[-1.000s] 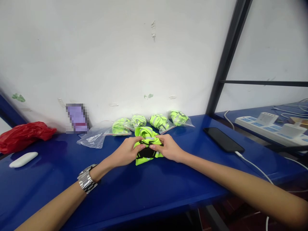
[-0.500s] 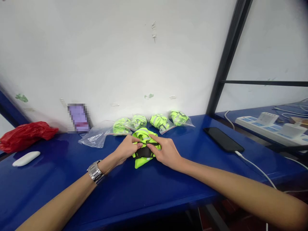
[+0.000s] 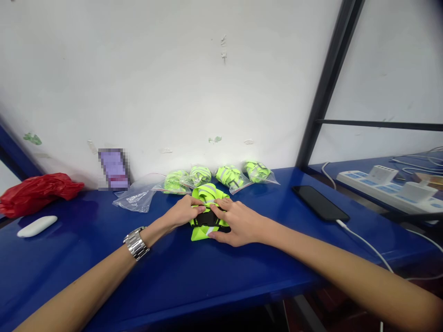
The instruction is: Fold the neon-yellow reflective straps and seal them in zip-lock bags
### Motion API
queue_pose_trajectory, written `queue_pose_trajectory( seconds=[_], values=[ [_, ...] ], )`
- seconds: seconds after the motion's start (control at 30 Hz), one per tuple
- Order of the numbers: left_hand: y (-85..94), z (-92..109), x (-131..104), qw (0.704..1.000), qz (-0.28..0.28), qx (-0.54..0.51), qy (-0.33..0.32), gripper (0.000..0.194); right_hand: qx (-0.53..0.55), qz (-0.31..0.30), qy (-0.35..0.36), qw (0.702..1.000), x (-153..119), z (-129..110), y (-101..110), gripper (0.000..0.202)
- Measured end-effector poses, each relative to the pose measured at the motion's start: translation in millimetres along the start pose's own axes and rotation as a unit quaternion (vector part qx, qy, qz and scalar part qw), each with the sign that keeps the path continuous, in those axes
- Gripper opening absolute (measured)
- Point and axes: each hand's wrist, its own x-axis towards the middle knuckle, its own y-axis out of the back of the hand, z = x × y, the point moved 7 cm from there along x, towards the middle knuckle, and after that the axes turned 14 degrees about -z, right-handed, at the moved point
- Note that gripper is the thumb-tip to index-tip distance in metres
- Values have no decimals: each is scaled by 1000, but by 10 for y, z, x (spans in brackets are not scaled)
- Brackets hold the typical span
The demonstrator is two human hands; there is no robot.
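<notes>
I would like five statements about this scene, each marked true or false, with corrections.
1. The left hand and right hand both touch the neon bundle. True.
2. That bundle is inside a clear bag. False: it lies unbagged on the blue table.
3. Four bagged bundles lie near the white wall. True.
4. A white cable is plugged into the black phone. True.
5. Both wrists are bare. False: a silver watch is on the left wrist.

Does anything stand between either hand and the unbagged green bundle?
Nothing visible: the left hand and right hand both touch the bundle. The four bagged bundles lie beyond it, near the wall.
</notes>
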Motion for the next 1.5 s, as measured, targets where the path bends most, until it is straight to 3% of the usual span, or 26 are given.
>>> queue_pose_trajectory(
  seconds=[0.1,0.17,0.33,0.4,0.53,0.67,0.9,1.0,1.13,1.33,1.5],
  values=[
    [26,-24,-43,998,25,49,-3,30,-22,-12,5,1000,33,-13,-9,74],
    [47,24,-92,989,65,133,-20,30,-54,-24,0,998,60,-14,-28,62],
    [-24,273,-287,928,130,331,-112,33,-56,-58,6,997,105,15,-52,47],
    [-57,334,-379,913,122,366,-134,38,-28,-64,8,998,115,44,-39,42],
    [-81,388,-525,903,45,393,-167,49,13,-57,14,998,136,99,-2,27],
    [-46,421,-517,890,9,420,-179,60,59,-39,10,997,164,167,28,22],
    [-217,550,-326,830,-4,525,-189,28,154,-22,-3,988,163,261,67,19],
    [-265,519,-315,837,-10,513,-189,23,150,-9,9,989,126,239,41,26],
    [-272,399,-321,864,-12,463,-199,25,95,20,11,995,91,183,-27,55],
    [-250,282,-326,904,-29,385,-182,21,13,-24,-58,998,109,143,-82,47],
    [-221,221,-319,918,-44,365,-146,27,-30,32,-70,997,53,107,22,57]
  ],
)
